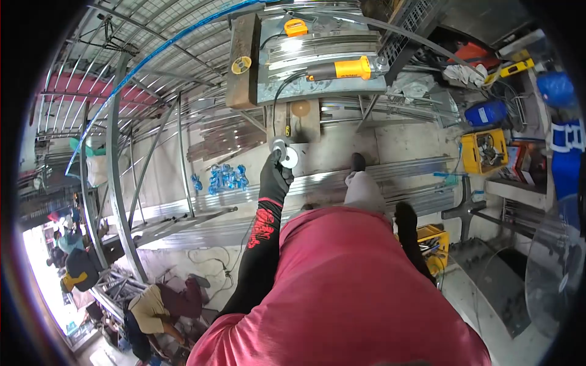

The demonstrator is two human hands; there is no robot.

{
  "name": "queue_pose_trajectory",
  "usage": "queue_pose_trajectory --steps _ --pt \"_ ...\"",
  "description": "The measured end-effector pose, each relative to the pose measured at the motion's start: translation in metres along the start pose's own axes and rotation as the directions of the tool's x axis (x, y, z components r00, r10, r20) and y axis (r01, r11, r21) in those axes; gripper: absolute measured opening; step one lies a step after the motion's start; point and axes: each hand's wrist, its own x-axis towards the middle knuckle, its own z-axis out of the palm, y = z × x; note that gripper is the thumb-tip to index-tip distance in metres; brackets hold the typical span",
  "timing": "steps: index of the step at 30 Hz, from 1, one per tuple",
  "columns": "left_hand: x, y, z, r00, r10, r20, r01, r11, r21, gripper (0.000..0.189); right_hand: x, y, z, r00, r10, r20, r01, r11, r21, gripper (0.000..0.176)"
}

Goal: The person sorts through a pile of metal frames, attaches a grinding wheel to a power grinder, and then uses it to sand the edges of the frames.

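Observation:
My left hand point(276, 178), in a black glove, is closed on thin round discs point(289, 158) that look like grinder discs, one of them white-faced. They are held out in front of my body, short of the workbench. My right hand point(405, 215), also dark-gloved, hangs by my right side; its fingers do not show clearly. A yellow and black angle grinder point(342, 69) lies on the metal-topped workbench point(268, 91), its black cord dropping over the front edge. Beyond it on the bench is a yellow tool or case point(296, 27).
Long metal bars point(421, 168) lie across the floor by my feet. Blue-wrapped pieces point(227, 178) are at the left. A yellow crate point(485, 151) stands at the right. Steel posts point(116, 165) rise at the left, where another person point(152, 311) bends low.

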Motion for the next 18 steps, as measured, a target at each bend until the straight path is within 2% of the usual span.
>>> queue_pose_trajectory --steps 1,2,3,4,5,6,7,8,9,10,11,12,13,14,15,16,17,18 --pt "0.0 -0.004 0.004 0.998 -0.058 -0.001 0.058 0.997 0.048 0.021 0.043 0.0 -0.009 0.998 -0.016 -0.062 0.019 0.998 0.054 0.034" --pt "0.001 -0.011 0.008 0.997 -0.065 -0.049 0.07 0.993 0.098 0.025 0.083 0.0 -0.023 0.972 -0.229 -0.054 0.227 0.973 -0.037 0.042" --pt "0.006 -0.021 0.011 0.996 -0.065 -0.064 0.074 0.986 0.151 0.027 0.121 -0.024 -0.041 0.901 -0.433 -0.023 0.428 0.896 -0.119 0.051" --pt "0.012 -0.029 0.012 0.995 -0.063 -0.08 0.078 0.976 0.205 0.029 0.158 -0.056 -0.049 0.868 -0.483 0.116 0.497 0.846 -0.196 0.051" --pt "0.013 -0.034 0.02 0.994 -0.107 -0.007 0.106 0.971 0.214 0.032 0.188 -0.098 -0.052 0.82 -0.511 0.258 0.568 0.783 -0.256 0.052" --pt "0.003 -0.036 0.046 0.997 -0.075 -0.031 0.081 0.957 0.277 0.03 0.203 -0.143 -0.054 0.865 -0.397 0.307 0.335 0.912 0.236 0.046" --pt "-0.003 -0.04 0.061 0.997 -0.074 -0.011 0.073 0.932 0.356 0.027 0.217 -0.177 -0.048 0.865 -0.29 0.411 -0.038 0.777 0.629 0.04" --pt "-0.004 -0.046 0.07 0.997 -0.077 0.013 0.064 0.901 0.429 0.024 0.238 -0.194 -0.037 0.784 -0.542 0.302 0.414 0.819 0.397 0.039" --pt "0.006 -0.057 0.066 0.993 -0.116 0.016 0.097 0.89 0.446 0.025 0.256 -0.206 -0.026 0.585 -0.762 0.277 0.774 0.627 0.09 0.037" --pt "0.014 -0.062 0.063 0.992 -0.129 0.0 0.116 0.896 0.429 0.025 0.268 -0.219 -0.014 0.583 -0.755 0.302 0.768 0.632 0.099 0.037" --pt "0.024 -0.067 0.06 0.998 -0.014 0.064 -0.024 0.826 0.564 0.025 0.279 -0.233 -0.005 0.708 -0.527 0.47 0.471 0.849 0.242 0.04" --pt "0.036 -0.074 0.056 0.986 0.083 0.145 -0.16 0.723 0.672 0.026 0.289 -0.242 0.004 0.713 -0.263 0.65 0.088 0.953 0.289 0.042" --pt "0.048 -0.075 0.053 0.993 0.092 0.068 -0.114 0.784 0.61 0.025 0.297 -0.25 0.011 0.689 -0.204 0.696 -0.174 0.885 0.432 0.04" --pt "0.053 -0.068 0.051 0.969 0.195 0.151 -0.244 0.681 0.69 0.027 0.307 -0.252 0.021 0.655 -0.154 0.74 -0.422 0.738 0.527 0.039" --pt "0.066 -0.07 0.042 0.977 0.191 0.095 -0.209 0.778 0.593 0.022 0.316 -0.245 0.035 0.73 -0.21 0.65 -0.241 0.811 0.533 0.043" --pt "0.09 -0.074 0.031 0.981 0.188 0.045 -0.186 0.856 0.483 0.017 0.325 -0.248 0.048 0.724 -0.191 0.663 -0.252 0.821 0.512 0.043" --pt "0.12 -0.089 0.006 0.989 0.125 -0.074 -0.094 0.94 0.329 0.018 0.335 -0.251 0.064 0.723 -0.002 0.69 -0.522 0.653 0.549 0.038" --pt "0.146 -0.101 -0.011 0.979 0.196 -0.061 -0.165 0.928 0.334 0.018 0.339 -0.247 0.079 0.656 0.185 0.732 -0.73 0.403 0.552 0.034"
